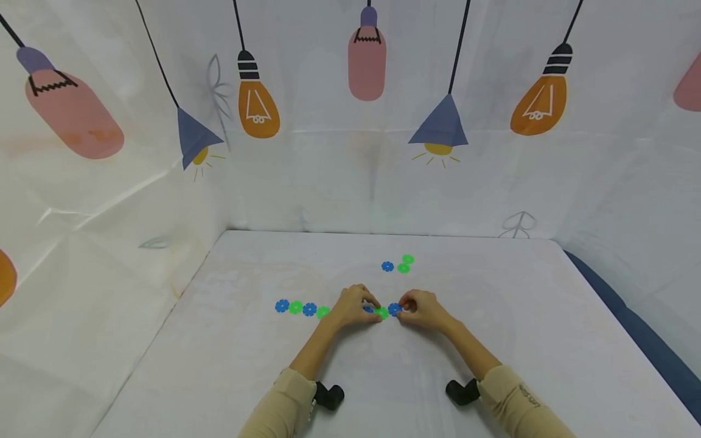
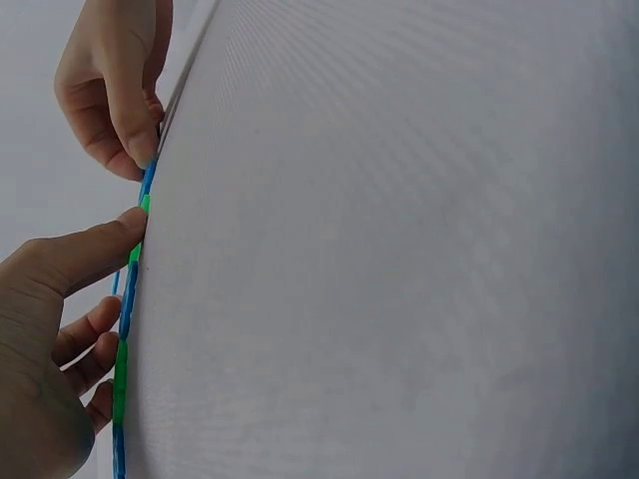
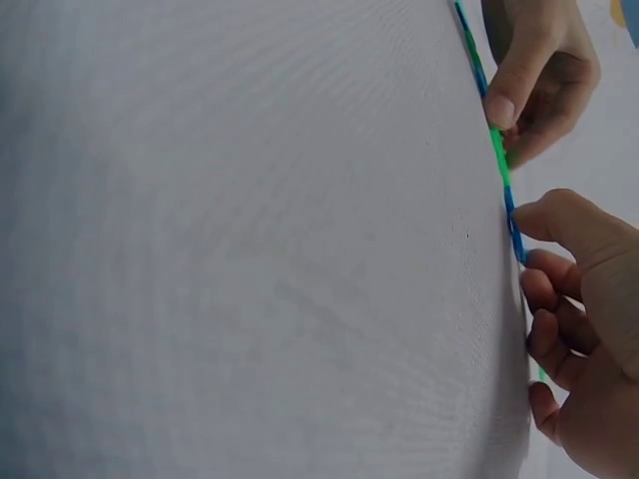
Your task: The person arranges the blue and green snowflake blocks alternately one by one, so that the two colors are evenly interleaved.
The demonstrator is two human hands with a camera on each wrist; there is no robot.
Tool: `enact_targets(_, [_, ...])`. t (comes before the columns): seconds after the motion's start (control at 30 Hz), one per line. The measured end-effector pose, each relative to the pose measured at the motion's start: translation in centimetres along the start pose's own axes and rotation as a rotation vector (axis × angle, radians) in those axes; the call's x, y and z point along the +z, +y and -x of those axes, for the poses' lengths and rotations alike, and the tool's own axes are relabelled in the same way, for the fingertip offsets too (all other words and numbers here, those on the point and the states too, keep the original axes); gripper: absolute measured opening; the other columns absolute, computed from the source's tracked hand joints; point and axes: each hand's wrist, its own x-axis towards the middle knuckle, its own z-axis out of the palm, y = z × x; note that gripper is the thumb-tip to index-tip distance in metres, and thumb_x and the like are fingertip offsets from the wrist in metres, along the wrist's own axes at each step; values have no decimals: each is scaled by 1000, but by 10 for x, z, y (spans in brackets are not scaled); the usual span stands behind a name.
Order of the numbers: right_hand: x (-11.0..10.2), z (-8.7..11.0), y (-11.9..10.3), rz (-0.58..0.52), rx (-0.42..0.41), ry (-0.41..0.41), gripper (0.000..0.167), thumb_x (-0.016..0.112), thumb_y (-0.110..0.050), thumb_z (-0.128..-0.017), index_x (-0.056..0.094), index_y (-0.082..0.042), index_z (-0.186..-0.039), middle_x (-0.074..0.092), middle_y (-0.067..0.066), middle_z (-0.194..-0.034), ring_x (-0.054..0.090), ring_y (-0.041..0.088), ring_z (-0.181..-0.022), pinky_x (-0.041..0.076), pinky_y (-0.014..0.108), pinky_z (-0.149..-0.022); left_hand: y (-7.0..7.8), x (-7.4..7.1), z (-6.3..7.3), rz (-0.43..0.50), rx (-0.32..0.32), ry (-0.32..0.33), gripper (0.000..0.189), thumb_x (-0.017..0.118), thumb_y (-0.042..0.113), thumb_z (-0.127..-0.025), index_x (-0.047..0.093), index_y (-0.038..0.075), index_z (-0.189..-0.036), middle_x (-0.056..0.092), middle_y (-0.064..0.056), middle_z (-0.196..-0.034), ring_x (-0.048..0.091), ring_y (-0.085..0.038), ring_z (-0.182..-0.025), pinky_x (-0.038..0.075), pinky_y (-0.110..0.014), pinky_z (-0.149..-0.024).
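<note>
Quietly, both of the person's forearms slant inward from the near edge of the white table point(image 1: 191, 377), wrists bent so the hands nearly meet over a row of flower-shaped discs. The left hand point(image 1: 350, 307) arches over the row, thumb on the near side and index finger on the far side, the two narrowed in a pinch on a green disc point(image 1: 382, 313). Just to its right, the right hand point(image 1: 426, 309) mirrors it — thumb and index finger closed on the blue disc point(image 1: 394, 309) at the row's right end, other fingers curled loosely behind. From where I stand the row runs left beneath the left hand, blue and green alternating, out to a blue end disc point(image 1: 282, 306). Farther off, beyond the hands, lie another blue disc point(image 1: 387, 266) and two green ones — one point(image 1: 403, 268) nearer, one point(image 1: 408, 259) farther.
</note>
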Motion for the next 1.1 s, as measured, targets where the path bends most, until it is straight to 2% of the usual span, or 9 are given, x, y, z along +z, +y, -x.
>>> enact_targets(0.3, [-1, 1, 1, 7, 33, -23, 18, 73, -14, -79, 67, -1, -89, 63, 0, -82, 54, 10, -74, 46, 24, -67, 1, -1, 1, 14, -4, -2, 25, 80, 31, -73, 76, 15, -92, 63, 1, -92, 54, -13, -88, 36, -33, -80])
enact_targets(0.63, [-3, 1, 5, -46, 50, -38, 21, 72, -14, -81, 68, 2, -94, 66, 3, -86, 58, 13, -77, 49, 25, -70, 2, 0, 1, 27, -21, -11, 25, 80, 31, -73, 76, 15, -92, 63, 1, -92, 53, -13, -88, 36, -33, -80])
enact_targets(0.87, [-11, -1, 7, -76, 44, 10, 18, 70, -10, -82, 68, 3, -93, 66, 4, -84, 59, 13, -76, 50, 25, -69, 1, 0, 1, 32, -25, -2, 26, 81, 31, -72, 76, 15, -91, 62, 2, -91, 53, -12, -87, 36, -33, -80])
enact_targets(1.1, [-18, -11, 13, -65, 79, 83, 16, 70, -9, -81, 67, 3, -91, 63, 3, -78, 56, 14, -73, 48, 27, -68, 0, 2, 1, 23, -29, 6, 26, 81, 33, -71, 76, 16, -90, 62, 3, -90, 53, -12, -87, 36, -34, -81])
